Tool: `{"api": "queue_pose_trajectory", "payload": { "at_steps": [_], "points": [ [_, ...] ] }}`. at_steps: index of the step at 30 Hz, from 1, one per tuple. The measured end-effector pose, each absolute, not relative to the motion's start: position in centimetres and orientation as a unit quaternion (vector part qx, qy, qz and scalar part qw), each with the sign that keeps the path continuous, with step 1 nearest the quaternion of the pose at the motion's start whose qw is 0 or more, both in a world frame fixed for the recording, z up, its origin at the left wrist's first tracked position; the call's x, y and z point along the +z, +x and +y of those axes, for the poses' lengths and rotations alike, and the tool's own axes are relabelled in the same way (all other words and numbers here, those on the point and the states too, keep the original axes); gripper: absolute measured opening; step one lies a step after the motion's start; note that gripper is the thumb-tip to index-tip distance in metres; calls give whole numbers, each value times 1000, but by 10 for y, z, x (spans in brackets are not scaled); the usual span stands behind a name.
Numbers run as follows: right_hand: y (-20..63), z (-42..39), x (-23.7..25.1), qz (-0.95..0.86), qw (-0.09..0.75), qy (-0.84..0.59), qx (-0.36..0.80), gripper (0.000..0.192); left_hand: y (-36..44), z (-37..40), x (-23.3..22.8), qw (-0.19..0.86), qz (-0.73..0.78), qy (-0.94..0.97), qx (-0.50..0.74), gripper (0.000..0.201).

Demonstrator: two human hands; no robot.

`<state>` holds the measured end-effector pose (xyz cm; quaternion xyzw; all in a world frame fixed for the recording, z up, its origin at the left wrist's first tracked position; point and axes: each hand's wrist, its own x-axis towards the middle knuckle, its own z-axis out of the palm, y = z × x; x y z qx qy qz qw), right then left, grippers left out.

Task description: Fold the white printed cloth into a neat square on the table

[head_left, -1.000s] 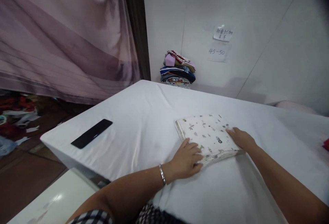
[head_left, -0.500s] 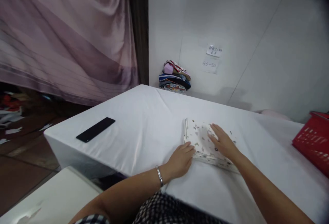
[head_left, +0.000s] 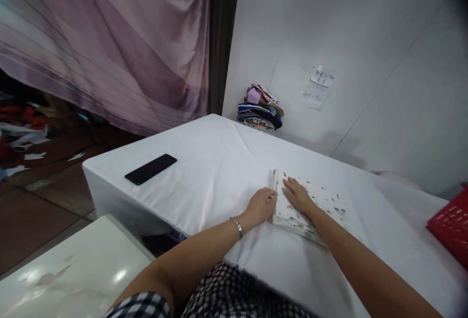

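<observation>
A folded white cloth (head_left: 325,206) with a small scattered print lies on the white-covered table, its layered edges showing at the left and front. At its left edge is my left hand (head_left: 261,206), fingers curled in and closed on the layers; a silver bracelet circles that wrist. My right hand (head_left: 298,196) lies flat on top of the cloth near the same edge, with its fingers stretched out. The cloth's right part is partly covered by my right forearm.
A black phone (head_left: 151,169) lies at the table's left. Folded fabrics (head_left: 259,108) are stacked beyond the far edge, against the wall, near paper notes (head_left: 317,89). A red basket (head_left: 451,225) stands at the right. A glossy white surface (head_left: 80,269) is at lower left.
My right hand has slid left across the cloth, towards its left edge. The left hand has moved up from the near corner along that edge, its fingers now more curled. The view has shifted slightly.
</observation>
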<state>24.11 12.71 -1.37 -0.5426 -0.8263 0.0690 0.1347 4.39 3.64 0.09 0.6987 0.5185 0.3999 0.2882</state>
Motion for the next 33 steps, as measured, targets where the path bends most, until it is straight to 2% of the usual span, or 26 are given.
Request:
{"api": "queue_pose_trajectory", "payload": {
  "at_steps": [3,5,13,22,33],
  "points": [
    [239,140,0,-790,203,-573,78,38,51,63,5,361,595,632,343,26],
    [234,148,10,-761,218,-605,86,35,58,70,4,381,608,617,324,31],
    [203,178,37,-753,120,-634,131,25,68,59,-5,348,628,616,324,28],
    [189,192,45,-748,13,-640,174,32,69,53,0,283,606,669,325,26],
    [183,190,47,-737,9,-649,190,22,66,52,-3,251,591,715,276,22]
  ]
}}
